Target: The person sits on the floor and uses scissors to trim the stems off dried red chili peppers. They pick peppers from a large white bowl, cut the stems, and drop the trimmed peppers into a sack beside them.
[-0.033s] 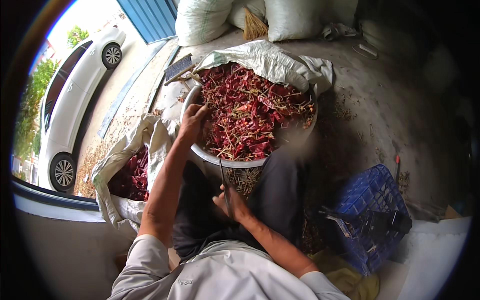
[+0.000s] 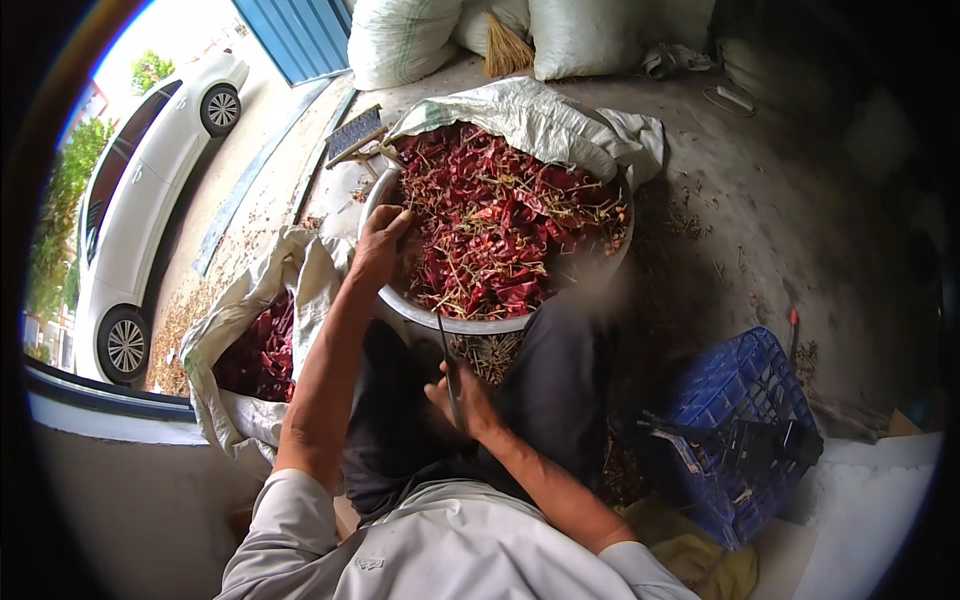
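Note:
Dried red chillies with many pale stems heap a wide round metal basin in front of my knees. At the basin's left rim is my left hand, its fingers bent and pinched together; whatever lies between them is too small to make out. My right hand is between my thighs, below the near rim, wrapped round a long thin dark metal blade. The blade points up toward the rim, and its handle is mostly hidden by the fingers. A white woven sack drapes over the basin's far edge.
An open white sack with red chillies stands left. A blue plastic crate leans at the right. Full white sacks and a straw broom are behind. Loose stems litter the floor. Outside is a white car.

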`<state>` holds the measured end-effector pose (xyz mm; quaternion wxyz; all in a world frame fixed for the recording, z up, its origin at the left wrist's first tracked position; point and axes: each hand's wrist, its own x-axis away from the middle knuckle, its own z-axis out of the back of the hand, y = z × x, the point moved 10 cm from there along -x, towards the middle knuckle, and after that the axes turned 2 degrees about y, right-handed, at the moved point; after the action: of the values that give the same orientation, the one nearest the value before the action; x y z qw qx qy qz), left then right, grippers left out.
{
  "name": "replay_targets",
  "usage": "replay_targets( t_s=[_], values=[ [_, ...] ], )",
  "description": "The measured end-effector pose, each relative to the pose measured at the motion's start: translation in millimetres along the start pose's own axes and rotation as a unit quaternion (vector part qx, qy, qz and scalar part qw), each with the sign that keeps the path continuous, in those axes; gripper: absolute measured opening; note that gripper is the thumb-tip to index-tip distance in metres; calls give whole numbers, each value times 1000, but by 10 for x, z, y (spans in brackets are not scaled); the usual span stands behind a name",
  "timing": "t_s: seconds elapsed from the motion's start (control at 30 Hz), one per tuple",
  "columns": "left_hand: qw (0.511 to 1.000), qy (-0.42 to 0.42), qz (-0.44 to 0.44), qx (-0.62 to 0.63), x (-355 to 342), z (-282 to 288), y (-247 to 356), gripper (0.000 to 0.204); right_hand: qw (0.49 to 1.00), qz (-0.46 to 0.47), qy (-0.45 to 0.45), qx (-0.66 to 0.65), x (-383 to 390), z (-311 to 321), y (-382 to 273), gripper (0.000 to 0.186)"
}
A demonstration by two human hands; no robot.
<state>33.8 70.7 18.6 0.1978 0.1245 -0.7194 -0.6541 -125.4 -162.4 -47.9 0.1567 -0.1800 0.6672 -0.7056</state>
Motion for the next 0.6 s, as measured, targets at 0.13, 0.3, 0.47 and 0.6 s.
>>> replay_targets(
  t_s=[0.13,0.3,0.47,0.6],
  values=[
    [996,-54,19,72,-15,-154,-49,15,989,47,57,127,-414,338,-468,44],
    [994,-76,-18,74,-242,-135,-248,14,951,94,66,287,-1079,563,-773,32],
    [998,-52,-26,35,-395,-135,-314,20,912,108,83,386,-1596,668,-886,34],
    [997,-66,-25,30,-515,-148,-300,19,913,132,43,382,-1922,550,-876,31]
  ],
)
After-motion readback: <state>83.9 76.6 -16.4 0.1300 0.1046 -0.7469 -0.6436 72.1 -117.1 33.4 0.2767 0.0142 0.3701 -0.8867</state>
